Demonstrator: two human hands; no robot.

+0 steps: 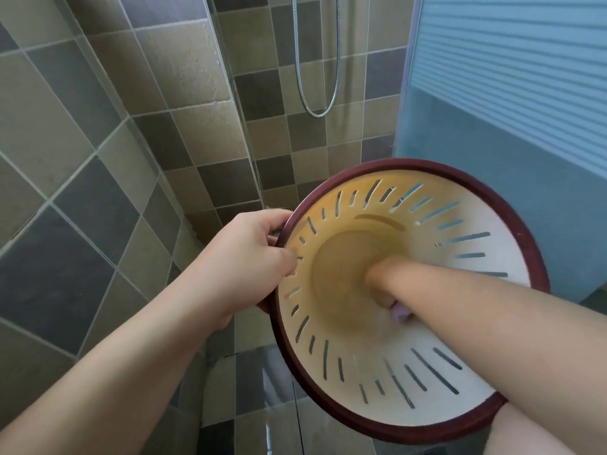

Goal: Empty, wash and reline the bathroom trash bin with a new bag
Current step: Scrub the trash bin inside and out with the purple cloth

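I held the trash bin (pixel 427 224) tilted up with its open mouth facing me, so I looked straight down past the dark red rim to the yellowish bottom. It filled the lower right of my view, lifted clear of the wet tiled floor (pixel 256 382) that showed below it at about six o'clock. My left hand (pixel 243 257) was at the bin's nine o'clock edge, its fingers curled over the rim and clamped on it, thumb side toward me. My right arm ran in from about four o'clock, deep into the bin, and my right hand (pixel 381 280) was pressed down at the bottom, a little toward five o'clock from the middle. Something small and pale purple (pixel 401 313) peeked out from under that hand; the hand was too blurred for me to tell whether those fingers were wrapped around it or only pushing on it, and I could not tell what the thing was. The bin's pale walls had narrow slots all the way round. Beyond the rim, at twelve o'clock, a metal shower hose (pixel 315 106) hung in a loop against the brown and grey wall tiles (pixel 98 126), and a frosted blue panel (pixel 509 126) stood at two o'clock, behind the bin's far edge.
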